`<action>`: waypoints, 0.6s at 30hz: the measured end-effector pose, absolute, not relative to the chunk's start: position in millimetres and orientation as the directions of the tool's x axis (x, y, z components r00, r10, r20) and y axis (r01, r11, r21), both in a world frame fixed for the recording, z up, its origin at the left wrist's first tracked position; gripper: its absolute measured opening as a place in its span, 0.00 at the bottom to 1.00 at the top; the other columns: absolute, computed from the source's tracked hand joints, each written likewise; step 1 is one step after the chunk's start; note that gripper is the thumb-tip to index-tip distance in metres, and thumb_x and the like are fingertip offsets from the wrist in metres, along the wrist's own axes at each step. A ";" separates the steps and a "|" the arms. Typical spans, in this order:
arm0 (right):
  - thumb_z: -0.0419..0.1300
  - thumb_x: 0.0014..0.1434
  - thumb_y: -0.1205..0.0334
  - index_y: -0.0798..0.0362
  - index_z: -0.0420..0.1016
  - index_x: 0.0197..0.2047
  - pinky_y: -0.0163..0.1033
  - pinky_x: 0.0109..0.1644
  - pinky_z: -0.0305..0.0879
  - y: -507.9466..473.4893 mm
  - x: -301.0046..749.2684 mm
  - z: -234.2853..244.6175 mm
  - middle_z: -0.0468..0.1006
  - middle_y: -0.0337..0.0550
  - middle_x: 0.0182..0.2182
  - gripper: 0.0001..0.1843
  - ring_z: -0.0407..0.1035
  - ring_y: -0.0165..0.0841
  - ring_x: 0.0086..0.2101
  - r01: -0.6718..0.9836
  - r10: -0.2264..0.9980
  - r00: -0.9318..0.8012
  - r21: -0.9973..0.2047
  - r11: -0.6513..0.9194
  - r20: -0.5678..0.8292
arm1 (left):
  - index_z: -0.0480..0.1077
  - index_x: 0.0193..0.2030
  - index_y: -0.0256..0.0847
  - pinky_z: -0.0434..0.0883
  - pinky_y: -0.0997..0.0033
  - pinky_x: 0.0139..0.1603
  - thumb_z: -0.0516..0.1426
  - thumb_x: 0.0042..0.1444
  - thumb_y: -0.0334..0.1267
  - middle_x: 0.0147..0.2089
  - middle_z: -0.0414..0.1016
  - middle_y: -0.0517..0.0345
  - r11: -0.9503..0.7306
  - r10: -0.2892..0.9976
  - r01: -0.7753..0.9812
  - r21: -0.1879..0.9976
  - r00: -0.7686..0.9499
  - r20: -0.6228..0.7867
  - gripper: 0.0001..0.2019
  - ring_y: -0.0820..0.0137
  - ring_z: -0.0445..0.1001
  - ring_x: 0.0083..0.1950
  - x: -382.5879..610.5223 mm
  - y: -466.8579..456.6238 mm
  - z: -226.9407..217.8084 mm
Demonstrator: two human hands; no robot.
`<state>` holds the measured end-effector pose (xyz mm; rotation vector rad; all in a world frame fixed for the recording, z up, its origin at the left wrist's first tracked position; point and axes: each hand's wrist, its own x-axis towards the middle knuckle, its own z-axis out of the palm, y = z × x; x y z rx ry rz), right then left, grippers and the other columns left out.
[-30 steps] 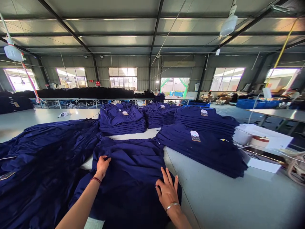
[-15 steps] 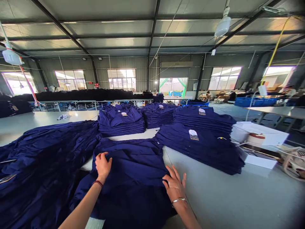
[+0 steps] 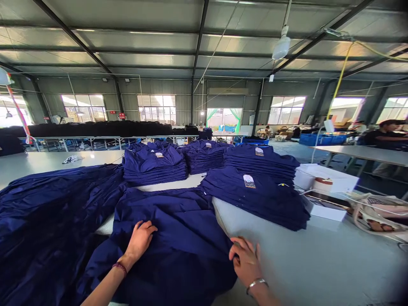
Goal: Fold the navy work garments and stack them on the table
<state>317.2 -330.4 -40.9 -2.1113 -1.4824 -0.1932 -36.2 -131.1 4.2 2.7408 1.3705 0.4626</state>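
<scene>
Head view: the right hand has moved out, pinching the navy garment wider, while the left hand rests loosely on it.

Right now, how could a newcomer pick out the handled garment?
On the pale table, find the folded navy stacks. Nearer the camera, bottom centre, lies the navy garment. Unlike its neighbours, it has the left hand on it and the right hand at its right edge.

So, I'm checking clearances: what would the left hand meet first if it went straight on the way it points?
The left hand would first meet folds of the navy cloth it appears to rest on; past that cloth's far edge, probably the folded stacks, though depth is hard to judge.
</scene>
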 end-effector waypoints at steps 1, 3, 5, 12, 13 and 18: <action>0.49 0.43 0.75 0.47 0.74 0.26 0.68 0.70 0.29 -327.2 314.4 -37.9 0.76 0.36 0.55 0.17 0.62 0.41 0.60 0.905 0.836 0.368 -0.362 -0.223 0.407 | 0.76 0.49 0.46 0.61 0.55 0.66 0.49 0.53 0.24 0.51 0.77 0.53 -0.622 0.780 0.761 0.182 0.585 0.220 0.23 0.64 0.73 0.55 -36.8 -132.4 5.2; 0.50 0.47 0.73 0.46 0.77 0.28 0.67 0.70 0.32 -315.0 306.9 -27.6 0.75 0.38 0.56 0.17 0.61 0.42 0.61 0.915 0.846 0.311 -0.376 -0.143 0.433 | 0.75 0.53 0.45 0.66 0.63 0.63 0.49 0.51 0.23 0.54 0.75 0.53 -0.642 0.767 0.739 0.205 0.616 0.181 0.26 0.65 0.73 0.56 -37.0 -136.0 6.6; 0.49 0.54 0.70 0.46 0.80 0.34 0.61 0.71 0.42 -297.5 297.2 -13.9 0.75 0.41 0.56 0.18 0.62 0.41 0.61 0.920 0.843 0.243 -0.391 -0.042 0.481 | 0.73 0.57 0.47 0.67 0.66 0.62 0.48 0.50 0.22 0.57 0.73 0.54 -0.666 0.746 0.715 0.212 0.644 0.170 0.29 0.66 0.72 0.58 -36.4 -139.7 6.6; 0.49 0.65 0.46 0.37 0.64 0.67 0.63 0.71 0.41 -253.4 278.0 -1.1 0.54 0.41 0.71 0.28 0.46 0.47 0.69 0.948 0.981 0.152 -0.300 -0.110 0.122 | 0.70 0.62 0.55 0.69 0.65 0.60 0.46 0.54 0.24 0.57 0.75 0.57 -0.737 0.668 0.638 0.225 0.738 0.095 0.32 0.64 0.75 0.55 -62.0 -153.3 -3.6; 0.49 0.64 0.44 0.34 0.60 0.68 0.67 0.70 0.37 -252.4 279.9 -6.1 0.52 0.40 0.71 0.30 0.44 0.50 0.69 0.947 0.977 0.209 -0.255 -0.193 0.037 | 0.70 0.62 0.57 0.68 0.65 0.61 0.47 0.55 0.25 0.59 0.75 0.59 -0.731 0.669 0.631 0.259 0.738 0.089 0.32 0.63 0.74 0.57 -70.8 -156.9 -5.1; 0.52 0.62 0.44 0.34 0.62 0.67 0.73 0.68 0.34 -247.1 290.7 -25.6 0.56 0.43 0.70 0.30 0.44 0.53 0.69 0.932 0.946 0.323 -0.165 -0.322 -0.027 | 0.75 0.55 0.56 0.71 0.69 0.55 0.53 0.55 0.35 0.46 0.80 0.61 -0.647 0.712 0.624 0.437 0.699 0.056 0.22 0.65 0.76 0.47 -99.0 -164.7 3.7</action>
